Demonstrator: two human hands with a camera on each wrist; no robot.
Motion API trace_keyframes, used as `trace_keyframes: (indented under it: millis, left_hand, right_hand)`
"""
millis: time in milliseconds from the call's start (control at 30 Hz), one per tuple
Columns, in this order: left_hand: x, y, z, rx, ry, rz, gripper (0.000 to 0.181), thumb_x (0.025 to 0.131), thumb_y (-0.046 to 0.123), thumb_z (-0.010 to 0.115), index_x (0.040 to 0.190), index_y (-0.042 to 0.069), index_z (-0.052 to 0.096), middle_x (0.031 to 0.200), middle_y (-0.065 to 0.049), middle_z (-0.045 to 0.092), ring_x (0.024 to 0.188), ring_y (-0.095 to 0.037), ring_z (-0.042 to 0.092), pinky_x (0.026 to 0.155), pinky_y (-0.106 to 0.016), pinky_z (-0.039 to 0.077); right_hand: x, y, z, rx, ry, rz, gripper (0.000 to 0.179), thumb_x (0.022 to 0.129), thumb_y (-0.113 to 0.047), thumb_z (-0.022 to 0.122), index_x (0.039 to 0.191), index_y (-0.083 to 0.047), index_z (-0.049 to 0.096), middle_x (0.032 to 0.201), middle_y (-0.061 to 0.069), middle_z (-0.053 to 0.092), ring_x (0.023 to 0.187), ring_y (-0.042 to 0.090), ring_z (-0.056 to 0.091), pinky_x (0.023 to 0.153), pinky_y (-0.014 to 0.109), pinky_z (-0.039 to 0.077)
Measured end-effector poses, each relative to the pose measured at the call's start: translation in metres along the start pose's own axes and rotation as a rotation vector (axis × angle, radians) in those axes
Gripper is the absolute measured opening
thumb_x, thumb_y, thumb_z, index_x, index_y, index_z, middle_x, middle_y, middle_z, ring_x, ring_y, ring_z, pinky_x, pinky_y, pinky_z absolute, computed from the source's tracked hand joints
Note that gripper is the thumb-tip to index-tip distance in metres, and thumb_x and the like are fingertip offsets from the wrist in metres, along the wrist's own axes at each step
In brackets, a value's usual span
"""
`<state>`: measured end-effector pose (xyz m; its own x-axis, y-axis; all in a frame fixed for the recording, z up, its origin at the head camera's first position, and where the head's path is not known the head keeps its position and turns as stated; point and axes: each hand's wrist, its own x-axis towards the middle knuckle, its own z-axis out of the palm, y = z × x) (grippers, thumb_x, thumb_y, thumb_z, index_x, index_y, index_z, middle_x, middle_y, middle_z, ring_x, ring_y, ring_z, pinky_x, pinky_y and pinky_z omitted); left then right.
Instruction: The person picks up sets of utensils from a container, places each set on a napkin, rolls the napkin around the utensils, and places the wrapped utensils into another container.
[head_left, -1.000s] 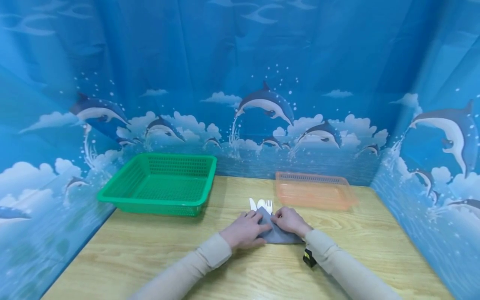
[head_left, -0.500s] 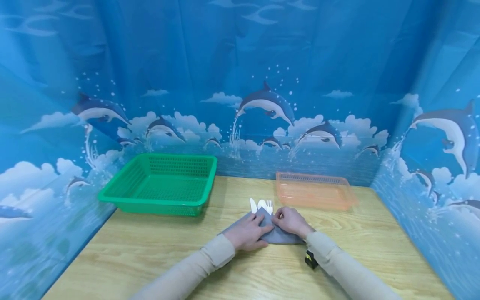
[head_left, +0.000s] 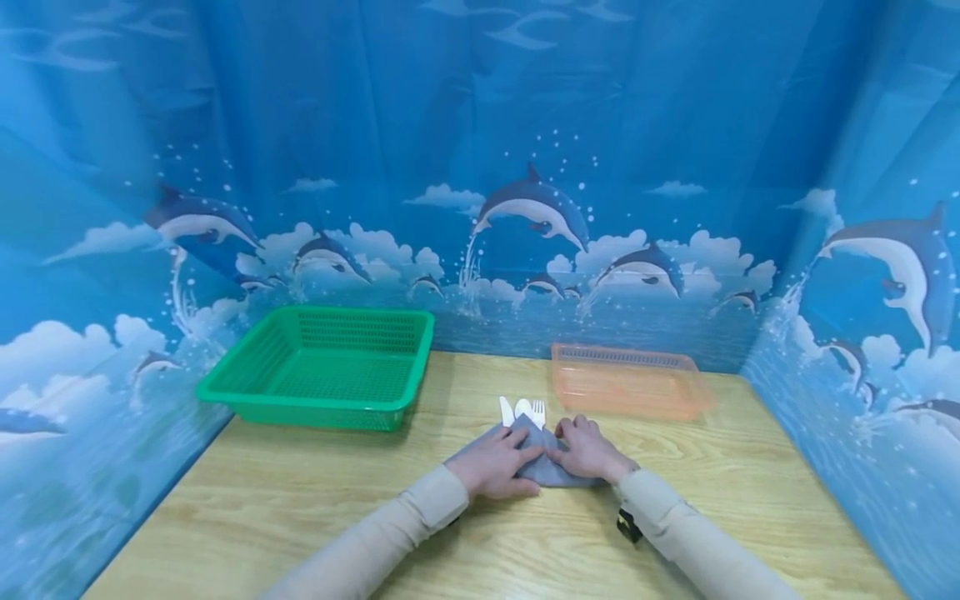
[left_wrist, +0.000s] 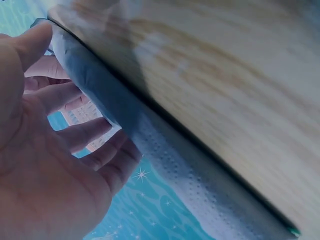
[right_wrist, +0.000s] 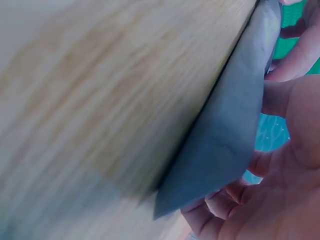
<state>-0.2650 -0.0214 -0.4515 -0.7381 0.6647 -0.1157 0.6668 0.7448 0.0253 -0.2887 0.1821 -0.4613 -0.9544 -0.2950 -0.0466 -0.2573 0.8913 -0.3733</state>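
Observation:
A folded grey cloth napkin (head_left: 551,475) lies at the middle of the table, its pointed flap turned up over the handles of a white knife (head_left: 507,411), a white spoon (head_left: 523,407) and a white fork (head_left: 538,412). Only their upper ends show past the flap. My left hand (head_left: 493,467) rests on the left part of the napkin, fingers extended and spread onto the flap. With thumb on the near side and bent fingers along the far side, my right hand (head_left: 591,450) holds the napkin's right slanting edge. In the right wrist view, the napkin's side corner (right_wrist: 167,205) reaches past those fingertips.
A large green basket (head_left: 390,407) stands at the back left of the wooden table (head_left: 337,500). At the back right is a shallow orange translucent basket (head_left: 630,408). Blue dolphin-print curtains (head_left: 480,125) enclose the back and sides.
My right hand's index finger and thumb have spread further apart along the napkin's right edge. My left hand has slid slightly right and down, baring the napkin's left edge. The cutlery stays put.

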Motion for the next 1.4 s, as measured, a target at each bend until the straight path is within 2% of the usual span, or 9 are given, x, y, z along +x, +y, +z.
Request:
trace_keyframes:
  millis: [133,367,600,700,833,900,1067,1267,1400]
  left_hand:
    - [0.0,-0.001,0.001,-0.01,-0.001,0.012,0.06,0.099,0.056,0.045,0.151,0.028,0.038,0.158,-0.011,0.033,0.144,-0.032,0.034,0.119,-0.041,0.027]
    - [0.002,-0.003,0.001,0.049,0.039,0.053,0.052,0.101,0.047,0.048,0.149,0.029,0.042,0.155,-0.011,0.038,0.141,-0.029,0.039,0.115,-0.038,0.034]
    - [0.003,-0.004,-0.001,0.084,0.063,0.093,0.051,0.1,0.045,0.05,0.147,0.025,0.046,0.152,-0.01,0.044,0.141,-0.024,0.04,0.116,-0.039,0.033]
    - [0.002,-0.003,-0.001,0.077,0.049,0.089,0.052,0.101,0.045,0.05,0.148,0.025,0.045,0.153,-0.01,0.043,0.143,-0.024,0.038,0.117,-0.039,0.032]
    - [0.003,-0.004,0.0,0.058,0.047,0.084,0.052,0.101,0.045,0.049,0.148,0.025,0.044,0.153,-0.01,0.042,0.143,-0.024,0.037,0.118,-0.04,0.031]
    - [0.003,-0.004,0.0,0.056,0.059,0.087,0.052,0.1,0.045,0.05,0.147,0.025,0.045,0.152,-0.01,0.043,0.143,-0.025,0.038,0.117,-0.039,0.031]
    - [0.002,-0.006,-0.001,0.05,0.082,0.094,0.051,0.1,0.045,0.052,0.146,0.024,0.047,0.151,-0.011,0.045,0.142,-0.025,0.039,0.116,-0.039,0.032]
    - [0.003,-0.004,-0.003,0.021,0.049,0.073,0.052,0.1,0.045,0.052,0.148,0.025,0.045,0.153,-0.011,0.041,0.143,-0.027,0.038,0.117,-0.04,0.031]
    - [0.003,-0.005,-0.003,-0.003,0.036,0.053,0.053,0.099,0.045,0.053,0.147,0.027,0.045,0.154,-0.01,0.041,0.143,-0.028,0.037,0.117,-0.04,0.032]
  right_hand:
    - [-0.002,-0.006,-0.002,-0.041,-0.023,0.03,0.039,0.092,-0.034,0.066,0.107,0.0,0.057,0.102,0.017,0.05,0.093,0.031,0.048,0.074,0.046,0.048]
    - [-0.008,-0.019,-0.008,-0.221,-0.089,0.171,0.064,0.091,-0.045,0.064,0.125,0.008,0.051,0.116,0.029,0.052,0.103,0.045,0.056,0.08,0.058,0.052]
    - [-0.007,-0.015,-0.01,-0.2,-0.151,0.181,0.067,0.092,-0.047,0.062,0.135,0.001,0.045,0.129,0.035,0.046,0.095,0.047,0.061,0.078,0.057,0.053]
    - [-0.005,-0.011,-0.01,-0.164,-0.157,0.162,0.06,0.092,-0.048,0.063,0.129,-0.003,0.049,0.121,0.03,0.054,0.094,0.043,0.063,0.075,0.054,0.054]
    - [-0.002,-0.006,-0.009,-0.109,-0.155,0.138,0.05,0.091,-0.046,0.065,0.116,-0.005,0.053,0.099,0.017,0.064,0.082,0.03,0.064,0.066,0.044,0.052]
    - [-0.001,-0.005,-0.009,-0.088,-0.158,0.137,0.045,0.09,-0.045,0.066,0.109,-0.005,0.055,0.09,0.012,0.064,0.075,0.024,0.061,0.062,0.039,0.05]
    - [-0.001,-0.007,-0.011,-0.048,-0.163,0.13,0.035,0.09,-0.042,0.066,0.094,-0.007,0.059,0.081,0.006,0.06,0.068,0.019,0.054,0.058,0.032,0.042]
    - [-0.005,-0.006,-0.013,0.013,-0.156,0.125,0.034,0.088,-0.042,0.068,0.077,-0.011,0.059,0.068,0.002,0.056,0.06,0.016,0.049,0.053,0.028,0.037]
    - [-0.008,-0.003,-0.019,0.082,-0.162,0.118,0.036,0.085,-0.043,0.072,0.073,-0.012,0.059,0.062,-0.002,0.052,0.054,0.012,0.046,0.05,0.025,0.037]
